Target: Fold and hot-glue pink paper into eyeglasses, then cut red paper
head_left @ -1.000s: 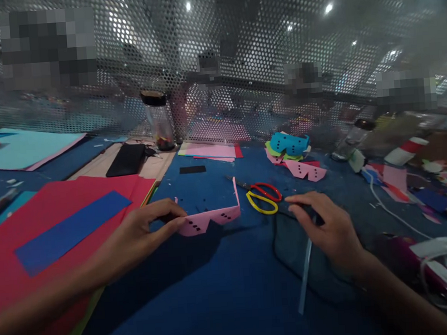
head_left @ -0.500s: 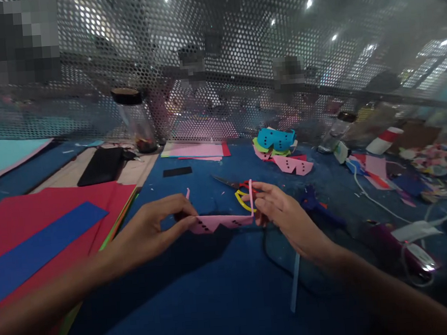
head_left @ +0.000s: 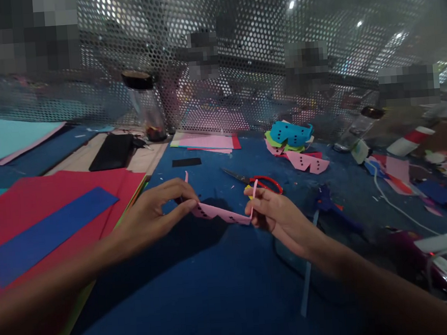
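Observation:
Pink paper glasses (head_left: 221, 213) with black dots and upturned side strips hang above the blue table (head_left: 202, 301). My left hand (head_left: 168, 204) pinches their left end between thumb and fingers. At the other end, my right hand (head_left: 274, 207) is closed on the right corner, beside the upright strip. The glasses slope down to the right. Just beyond my right hand lie scissors (head_left: 265, 181) with red and yellow handles, partly covered by my fingers. A blue glue gun (head_left: 327, 201) lies to the right of that hand.
Red paper sheets (head_left: 75, 183) with a blue strip (head_left: 52, 233) lie at left. Finished-looking paper glasses (head_left: 290, 135) are stacked at the back. A jar (head_left: 146, 111) stands by the perforated metal screen (head_left: 240, 84). Cables and a purple device (head_left: 408, 246) lie at right.
The glasses have tilted, their right end now lower than the left. My right hand has shifted slightly, uncovering more of the red scissor handle. The whole view has moved a little.

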Demonstrator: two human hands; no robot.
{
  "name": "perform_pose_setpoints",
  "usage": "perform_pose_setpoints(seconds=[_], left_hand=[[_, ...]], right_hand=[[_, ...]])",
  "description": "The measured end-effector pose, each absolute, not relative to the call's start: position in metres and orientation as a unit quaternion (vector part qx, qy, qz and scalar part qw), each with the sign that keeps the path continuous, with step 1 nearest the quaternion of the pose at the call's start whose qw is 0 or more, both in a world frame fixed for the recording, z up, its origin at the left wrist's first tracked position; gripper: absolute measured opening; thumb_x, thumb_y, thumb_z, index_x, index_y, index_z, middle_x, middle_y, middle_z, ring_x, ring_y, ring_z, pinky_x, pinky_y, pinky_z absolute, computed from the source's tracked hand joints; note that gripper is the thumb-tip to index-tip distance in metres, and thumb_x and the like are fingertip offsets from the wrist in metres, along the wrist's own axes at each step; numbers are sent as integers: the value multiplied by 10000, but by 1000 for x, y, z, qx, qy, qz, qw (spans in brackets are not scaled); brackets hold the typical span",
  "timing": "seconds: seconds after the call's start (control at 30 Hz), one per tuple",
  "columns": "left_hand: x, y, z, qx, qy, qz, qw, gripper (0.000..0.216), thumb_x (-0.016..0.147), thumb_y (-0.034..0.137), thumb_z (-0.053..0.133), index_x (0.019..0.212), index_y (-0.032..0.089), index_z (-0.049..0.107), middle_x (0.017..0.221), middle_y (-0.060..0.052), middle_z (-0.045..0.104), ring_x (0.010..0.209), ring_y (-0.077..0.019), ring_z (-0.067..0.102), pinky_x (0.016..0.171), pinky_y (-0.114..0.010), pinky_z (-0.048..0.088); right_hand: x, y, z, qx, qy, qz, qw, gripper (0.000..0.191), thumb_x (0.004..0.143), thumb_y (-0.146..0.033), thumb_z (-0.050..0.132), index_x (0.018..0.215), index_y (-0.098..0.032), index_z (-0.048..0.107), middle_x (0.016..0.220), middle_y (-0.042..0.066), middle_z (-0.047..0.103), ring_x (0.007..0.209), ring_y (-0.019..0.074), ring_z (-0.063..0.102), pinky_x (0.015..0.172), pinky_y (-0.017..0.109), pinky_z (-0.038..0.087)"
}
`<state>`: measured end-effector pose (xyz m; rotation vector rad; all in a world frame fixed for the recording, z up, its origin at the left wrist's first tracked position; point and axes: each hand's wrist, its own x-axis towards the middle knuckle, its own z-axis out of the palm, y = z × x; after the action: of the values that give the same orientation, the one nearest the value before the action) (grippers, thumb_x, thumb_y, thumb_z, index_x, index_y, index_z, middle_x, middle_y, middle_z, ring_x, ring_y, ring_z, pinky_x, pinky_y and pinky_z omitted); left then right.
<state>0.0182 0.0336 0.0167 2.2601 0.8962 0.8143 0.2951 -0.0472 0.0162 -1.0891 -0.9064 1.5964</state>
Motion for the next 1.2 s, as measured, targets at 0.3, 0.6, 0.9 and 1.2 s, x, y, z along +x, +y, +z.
perform_pose_setpoints(seconds=[0.3,0.6,0.9,1.2], left_hand=[[17,34,13,856,340,353,161,178,963,361,603,908,258,738,1192,-40,706,1188,-274,574,1073,-477,418],[16,34,14,851,334,377,147,126,983,287,585,953,246,701,1168,-35,717,1264,-263,545,1123,-475,404],[21,16,16,875,320,347,111,229,968,288,595,1189,258,644,1214,-35,707,1351,-286,480,1133,-488,388],[65,-7,17,921,218,314,76,256,907,346,709,1124,229,639,1089,-56,740,1173,-267,611,1094,-456,398]], right_hand=[[296,-51,6,-405,-394,674,476,225,896,-365,761,894,-192,616,958,36,728,803,125,692,761,263,555],[296,-47,0,-411,-375,676,483,250,881,-409,769,898,-200,635,989,41,741,855,147,708,814,290,570],[292,-48,-3,-399,-390,668,492,239,920,-414,725,880,-188,659,1001,67,764,862,152,720,852,315,573],[285,-52,-5,-415,-445,629,483,240,823,-381,824,865,-192,684,871,11,730,824,134,702,814,271,551]])
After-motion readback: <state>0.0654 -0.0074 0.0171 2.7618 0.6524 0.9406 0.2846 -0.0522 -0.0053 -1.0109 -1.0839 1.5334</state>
